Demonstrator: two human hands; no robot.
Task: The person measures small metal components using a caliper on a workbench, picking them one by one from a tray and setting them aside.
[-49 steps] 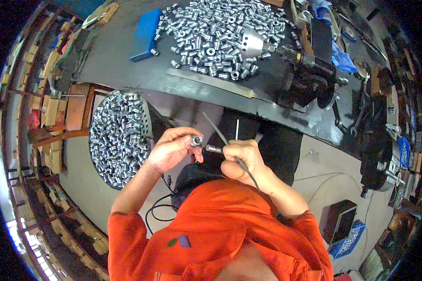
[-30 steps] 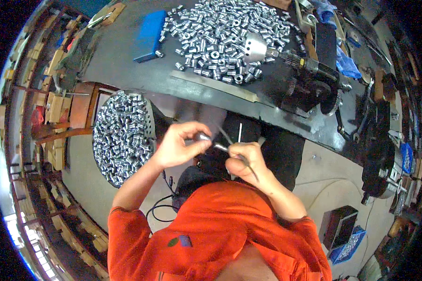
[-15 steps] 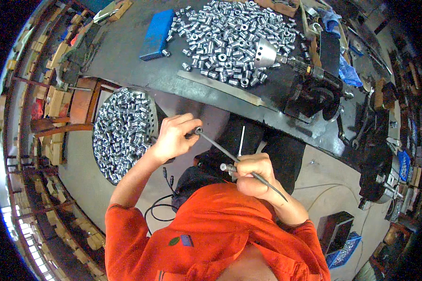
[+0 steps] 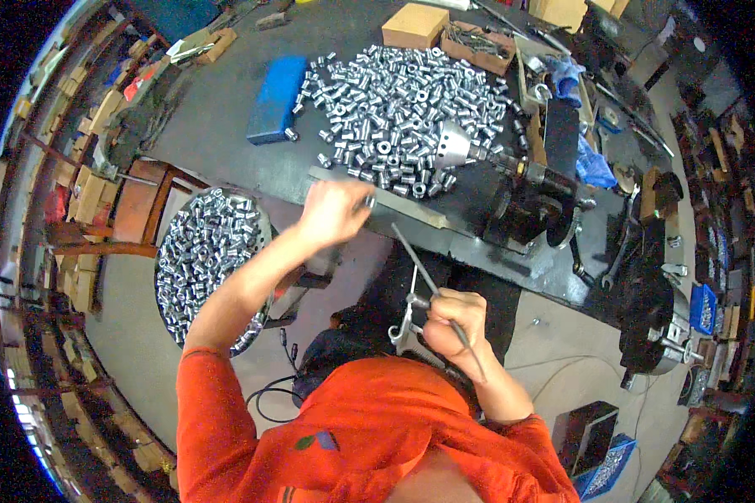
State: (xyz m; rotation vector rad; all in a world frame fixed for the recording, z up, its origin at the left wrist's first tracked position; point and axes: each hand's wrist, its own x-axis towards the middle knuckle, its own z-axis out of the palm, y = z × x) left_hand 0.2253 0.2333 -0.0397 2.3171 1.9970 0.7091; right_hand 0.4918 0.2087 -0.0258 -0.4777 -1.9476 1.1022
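My left hand [image 4: 331, 211] is closed, somewhat blurred, above the bench's front edge. A small metal bushing [image 4: 369, 201] shows at its fingertips. My right hand [image 4: 456, 322] grips a long, thin grey rod [image 4: 415, 258] that looks like a round file. Its far end points up toward my left hand, apart from the bushing, and its other end lies along my wrist. Beside my right fingers is a silver tool [image 4: 408, 317] with a thin straight nozzle, resembling an air blow gun. Whether those fingers also hold it, I cannot tell.
A large pile of bushings [image 4: 386, 117] covers the bench [image 4: 218, 126], beside a blue block [image 4: 277, 99]. More bushings fill a round perforated basket [image 4: 264, 230] at left. A dark machine with a silver chuck [image 4: 453, 146] stands to the right. Black cables [image 4: 264, 391] hang near my waist.
My left hand has moved up and away from the rod, taking the bushing off its tip. My right hand still grips the rod, slightly lower. The view has shifted, showing more of the bench's far side.
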